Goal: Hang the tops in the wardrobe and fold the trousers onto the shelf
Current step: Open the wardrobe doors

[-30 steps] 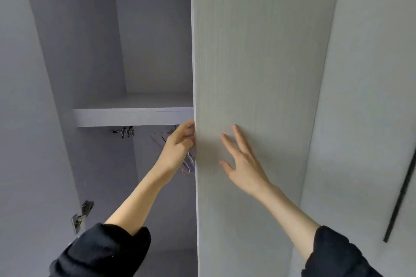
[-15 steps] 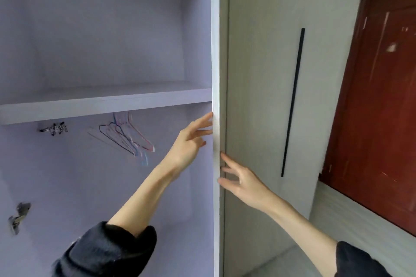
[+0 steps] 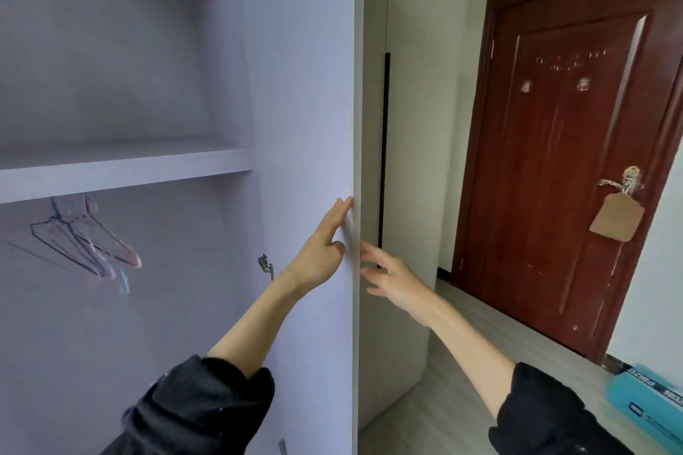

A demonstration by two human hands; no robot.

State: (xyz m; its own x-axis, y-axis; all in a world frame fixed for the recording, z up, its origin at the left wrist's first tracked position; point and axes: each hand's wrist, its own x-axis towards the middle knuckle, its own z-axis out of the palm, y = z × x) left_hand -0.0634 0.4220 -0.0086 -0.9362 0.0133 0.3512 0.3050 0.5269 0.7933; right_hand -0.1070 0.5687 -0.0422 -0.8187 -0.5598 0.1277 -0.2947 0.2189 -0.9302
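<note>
Wardrobe (image 3: pixel 111 85) open; shelf (image 3: pixel 122 168) bare, hangers (image 3: pixel 85 244) beneath. Left hand (image 3: pixel 321 251) flat, fingers straight against door (image 3: pixel 306 122) inner face. Right hand (image 3: pixel 391 281) spread, loose, touching door's edge.

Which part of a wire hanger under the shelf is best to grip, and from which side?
Probably the sloping shoulder wire of the front, pinkish hanger, reached from the open front by the left hand. The hooks sit tucked under the shelf, and the hangers bunch together, so the front one is freest.
</note>
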